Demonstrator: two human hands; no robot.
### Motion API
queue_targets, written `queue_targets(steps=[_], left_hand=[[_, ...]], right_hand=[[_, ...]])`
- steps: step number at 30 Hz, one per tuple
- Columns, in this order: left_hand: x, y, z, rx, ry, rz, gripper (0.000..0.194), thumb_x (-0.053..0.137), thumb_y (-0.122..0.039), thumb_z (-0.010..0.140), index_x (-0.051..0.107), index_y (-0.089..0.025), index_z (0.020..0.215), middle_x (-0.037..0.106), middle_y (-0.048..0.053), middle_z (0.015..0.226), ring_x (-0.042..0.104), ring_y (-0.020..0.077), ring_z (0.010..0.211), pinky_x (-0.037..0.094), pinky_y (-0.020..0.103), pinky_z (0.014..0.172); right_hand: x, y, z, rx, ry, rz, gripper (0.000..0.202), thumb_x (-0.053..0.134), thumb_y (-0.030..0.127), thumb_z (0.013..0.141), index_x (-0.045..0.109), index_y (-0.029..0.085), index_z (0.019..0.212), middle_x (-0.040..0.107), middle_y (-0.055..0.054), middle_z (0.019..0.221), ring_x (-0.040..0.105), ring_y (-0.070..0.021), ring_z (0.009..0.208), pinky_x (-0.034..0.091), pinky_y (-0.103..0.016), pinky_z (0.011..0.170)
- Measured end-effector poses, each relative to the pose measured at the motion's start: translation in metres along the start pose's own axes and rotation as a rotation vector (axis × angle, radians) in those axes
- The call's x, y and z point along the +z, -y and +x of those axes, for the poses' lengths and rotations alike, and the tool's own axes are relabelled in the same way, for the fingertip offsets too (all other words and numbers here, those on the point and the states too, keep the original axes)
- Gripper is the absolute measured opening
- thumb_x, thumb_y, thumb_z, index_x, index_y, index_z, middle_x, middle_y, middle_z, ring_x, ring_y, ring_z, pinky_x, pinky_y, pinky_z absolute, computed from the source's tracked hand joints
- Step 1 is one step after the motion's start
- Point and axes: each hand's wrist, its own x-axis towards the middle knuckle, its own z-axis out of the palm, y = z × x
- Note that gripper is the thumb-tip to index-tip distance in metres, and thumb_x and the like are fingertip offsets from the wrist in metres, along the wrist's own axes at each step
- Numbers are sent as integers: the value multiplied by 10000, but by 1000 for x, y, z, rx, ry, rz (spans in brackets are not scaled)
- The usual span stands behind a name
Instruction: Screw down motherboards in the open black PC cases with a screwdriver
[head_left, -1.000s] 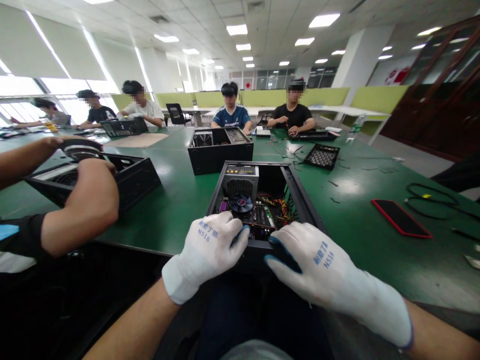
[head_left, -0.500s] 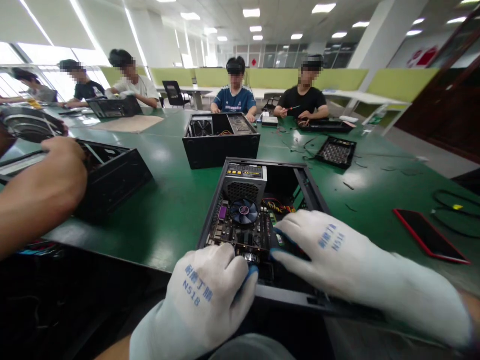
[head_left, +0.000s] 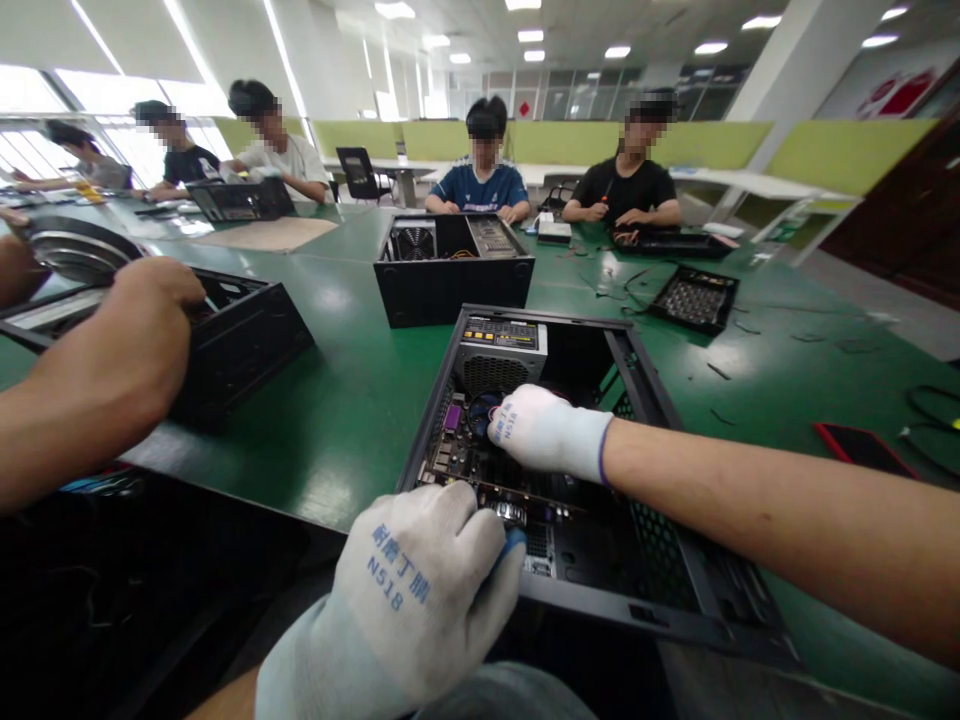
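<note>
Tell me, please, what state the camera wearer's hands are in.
Left hand: curled at the computer case, grip cannot be told.
Right hand: at the fan, grip cannot be told.

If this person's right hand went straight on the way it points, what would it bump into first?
Probably the CPU cooler fan, right by the gloved right hand; depth is unclear, so they may already touch. Beyond the fan sits a purple connector.
</note>
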Motion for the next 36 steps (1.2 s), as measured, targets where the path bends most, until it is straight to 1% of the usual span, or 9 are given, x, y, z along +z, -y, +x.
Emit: queue_targets(steps=[4,9,14,20,25,28,31,34,36], left_hand=[[-1,-1,0,-5,-6,2,261,540,-357,975,526,-252,737,559,14,734,522,183,598,315,359,518],[0,0,0,1,8,-3,233,531,-328,982,522,-255,760,552,7,754,516,194,612,303,367,535],[0,0,0,8,0,1,242,522,-324,988,508,-258,756,547,3,752,509,200,610,292,364,541],[-3,-2,0,-14,8,11,263,525,-325,981,506,-250,730,547,2,721,512,191,594,293,343,549],[-2,-2,0,-28,25,19,283,516,-330,985,503,-248,714,544,3,712,525,188,604,307,345,559],[-5,-4,1,-56,56,1,282,506,-330,987,510,-246,718,549,3,724,538,187,616,334,349,571],[-13,-5,6,-79,138,-53,257,487,-324,991,524,-244,749,564,4,752,569,185,655,378,345,597],[-22,-4,19,-80,238,-91,228,468,-328,995,536,-241,795,589,5,792,602,182,698,425,333,633],[-24,0,35,-71,268,-62,187,465,-328,994,558,-238,859,622,15,848,634,194,765,466,332,687]], right_hand=[[-15,-3,-15,-49,80,-15,186,676,196,802,767,189,965,778,-97,939,733,-245,850,490,-311,683],[-31,-12,-43,110,115,12,226,587,295,876,761,192,977,773,-103,972,734,-276,932,518,-348,759],[-26,-33,-60,256,164,34,237,583,305,838,779,193,910,782,-118,939,746,-303,919,537,-372,757],[-15,-55,-50,406,148,-16,271,582,288,852,787,166,982,785,-160,1001,748,-327,936,556,-390,734],[-9,-65,-33,415,177,-32,268,614,216,844,790,157,1039,780,-179,1025,742,-289,967,546,-366,794],[-8,-68,-33,412,164,-39,244,619,245,854,797,155,994,779,-179,1017,738,-298,955,541,-382,797],[-7,-68,-41,411,90,-61,326,548,347,927,785,138,1009,767,-188,1068,715,-328,1013,526,-412,819],[-4,-68,-53,422,-108,-56,442,468,460,974,761,135,1034,759,-187,1057,695,-335,1024,506,-419,831],[0,-68,-60,430,-232,-17,462,446,493,983,752,146,994,758,-171,1018,690,-319,999,491,-406,842]])
